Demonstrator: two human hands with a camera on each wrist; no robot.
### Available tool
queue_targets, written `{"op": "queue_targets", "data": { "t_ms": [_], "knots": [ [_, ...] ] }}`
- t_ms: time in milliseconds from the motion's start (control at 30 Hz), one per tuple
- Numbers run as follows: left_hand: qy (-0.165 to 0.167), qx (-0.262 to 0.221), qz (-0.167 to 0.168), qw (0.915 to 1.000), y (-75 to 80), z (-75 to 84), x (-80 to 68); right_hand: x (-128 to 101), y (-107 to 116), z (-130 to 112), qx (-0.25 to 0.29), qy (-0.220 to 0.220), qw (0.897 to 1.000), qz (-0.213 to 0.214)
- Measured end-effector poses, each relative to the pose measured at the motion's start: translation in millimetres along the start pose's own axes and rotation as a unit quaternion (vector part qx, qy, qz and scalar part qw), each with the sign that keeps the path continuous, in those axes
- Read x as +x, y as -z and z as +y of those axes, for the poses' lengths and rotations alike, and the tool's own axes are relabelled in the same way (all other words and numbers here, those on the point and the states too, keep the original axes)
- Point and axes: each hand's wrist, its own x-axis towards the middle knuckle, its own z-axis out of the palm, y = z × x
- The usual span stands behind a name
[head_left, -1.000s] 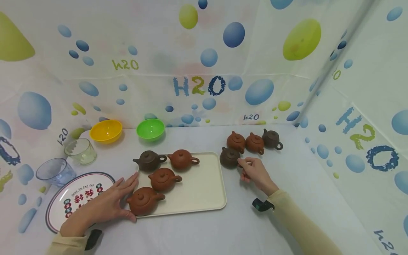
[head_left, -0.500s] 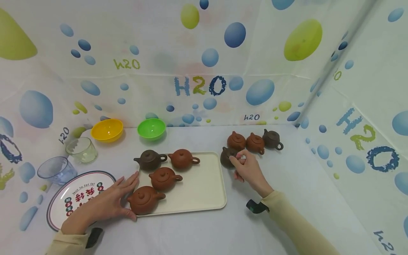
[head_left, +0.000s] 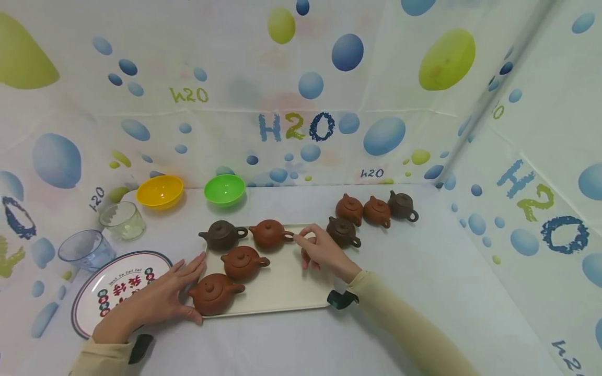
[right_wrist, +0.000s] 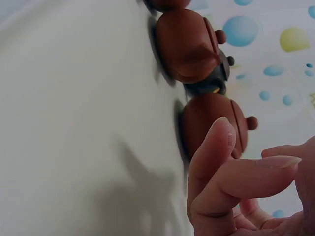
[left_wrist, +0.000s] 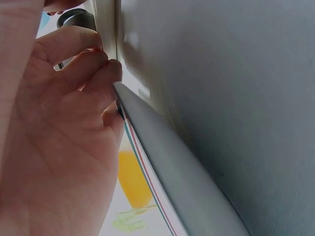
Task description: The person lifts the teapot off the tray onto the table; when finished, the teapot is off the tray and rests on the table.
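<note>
My left hand rests along the left side of the cream tray, fingers spread at its edge and thumb by the near corner. My right hand is above the tray's right part, fingers bent, fingertips near the handle of a reddish-brown teapot. A gap between thumb and fingers shows in the right wrist view, with nothing held. Also on the tray are a dark brown teapot, a middle reddish-brown teapot and a larger reddish-brown teapot near the left hand.
Right of the tray stand a dark teapot, two small reddish teapots and another dark teapot. On the left are an oval plate, a blue glass, a clear glass, a yellow bowl and a green bowl.
My right hand has left the dark teapot beside the tray and moved left over the tray. That teapot's handle now shows, pointing right. The left hand keeps its place.
</note>
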Motion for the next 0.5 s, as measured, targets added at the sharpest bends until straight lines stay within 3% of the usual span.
{"op": "queue_targets", "data": {
  "t_ms": [300, 500],
  "knots": [
    [-0.004, 0.001, 0.004, 1.0, -0.9, -1.6, 0.1, 26, -25, -5, 0.044, -0.037, 0.998, 0.033],
    [-0.006, 0.001, 0.005, 1.0, -0.6, -1.6, -0.9, 32, -26, -3, 0.031, -0.031, 0.999, -0.001]
  ]
}}
